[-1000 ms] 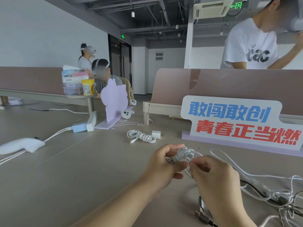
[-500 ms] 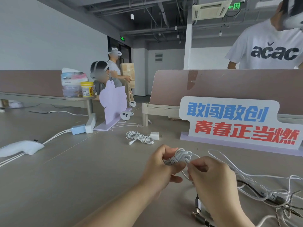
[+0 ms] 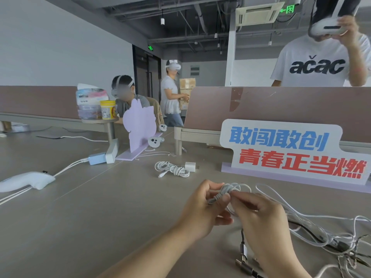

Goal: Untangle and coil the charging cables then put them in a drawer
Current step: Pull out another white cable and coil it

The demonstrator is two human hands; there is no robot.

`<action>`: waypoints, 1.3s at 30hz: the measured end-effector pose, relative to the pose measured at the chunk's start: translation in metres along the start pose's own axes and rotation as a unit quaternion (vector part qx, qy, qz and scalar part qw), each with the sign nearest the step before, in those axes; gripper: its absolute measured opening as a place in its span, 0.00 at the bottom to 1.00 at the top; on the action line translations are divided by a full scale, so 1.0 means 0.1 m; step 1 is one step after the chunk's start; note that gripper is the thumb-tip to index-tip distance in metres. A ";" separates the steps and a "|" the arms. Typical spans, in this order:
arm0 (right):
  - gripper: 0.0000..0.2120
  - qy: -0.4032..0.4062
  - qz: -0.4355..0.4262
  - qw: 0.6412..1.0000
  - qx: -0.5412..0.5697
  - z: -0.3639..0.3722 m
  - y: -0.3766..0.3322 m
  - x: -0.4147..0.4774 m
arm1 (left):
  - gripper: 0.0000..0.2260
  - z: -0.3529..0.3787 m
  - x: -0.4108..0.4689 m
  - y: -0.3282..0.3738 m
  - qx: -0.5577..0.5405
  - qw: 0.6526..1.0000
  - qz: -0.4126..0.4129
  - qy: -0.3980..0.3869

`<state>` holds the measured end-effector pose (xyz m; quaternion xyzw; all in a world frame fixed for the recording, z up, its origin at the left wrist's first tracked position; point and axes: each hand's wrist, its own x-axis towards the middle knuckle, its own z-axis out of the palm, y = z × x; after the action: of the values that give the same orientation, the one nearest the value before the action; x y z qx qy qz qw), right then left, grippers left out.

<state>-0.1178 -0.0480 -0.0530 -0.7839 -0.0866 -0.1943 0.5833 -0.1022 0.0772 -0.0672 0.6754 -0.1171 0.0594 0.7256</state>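
My left hand [image 3: 202, 211] grips a small coiled white cable [image 3: 224, 191] above the table. My right hand [image 3: 263, 221] pinches the same cable's loose strand right beside the coil, fingers curled. The strand runs off to the right into a tangle of white and dark cables [image 3: 329, 237] lying on the table. A second white cable [image 3: 172, 169], coiled and bound, lies farther back next to a white charger plug [image 3: 190, 166]. Metal connector ends [image 3: 244, 257] show below my right hand. No drawer is in view.
A printed sign [image 3: 285, 151] stands at the right behind the tangle. A lilac cutout stand [image 3: 138, 127], a blue adapter [image 3: 96, 158] and a white controller [image 3: 28, 180] sit to the left. Other people with headsets stand or sit beyond the desk dividers.
Both hands have stayed together on the coil with small finger movements. The person behind the divider raised a headset; another person walked right in the background.
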 end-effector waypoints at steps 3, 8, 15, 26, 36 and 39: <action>0.16 -0.026 -0.016 0.999 -0.038 0.02 0.03 0.01 | 0.09 -0.02 0.03 -0.02 -0.024 0.999 -0.011 0.027; 0.11 0.027 -0.062 0.997 -0.033 -0.03 0.01 0.01 | 0.12 -0.04 0.01 -0.03 -0.020 0.999 -0.021 0.018; 0.10 0.067 -0.032 0.996 -0.055 -0.02 0.04 0.01 | 0.08 -0.05 0.04 -0.07 0.054 0.998 0.014 -0.012; 0.14 0.044 -0.092 0.994 -0.043 0.01 0.06 0.02 | 0.10 -0.04 0.04 0.01 -0.040 0.998 -0.040 -0.002; 0.17 -0.110 0.068 0.971 0.200 -0.06 0.07 0.09 | 0.11 -0.08 0.01 0.19 -0.187 0.973 -0.117 -0.074; 0.24 -0.149 0.170 0.912 0.344 -0.07 0.08 0.11 | 0.12 -0.09 0.00 0.19 -0.195 0.968 -0.129 -0.088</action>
<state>-0.1062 -0.0579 -0.0544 -0.5576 -0.0992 0.0682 0.8214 -0.1058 0.0872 -0.0490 0.5329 -0.1018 -0.1184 0.8316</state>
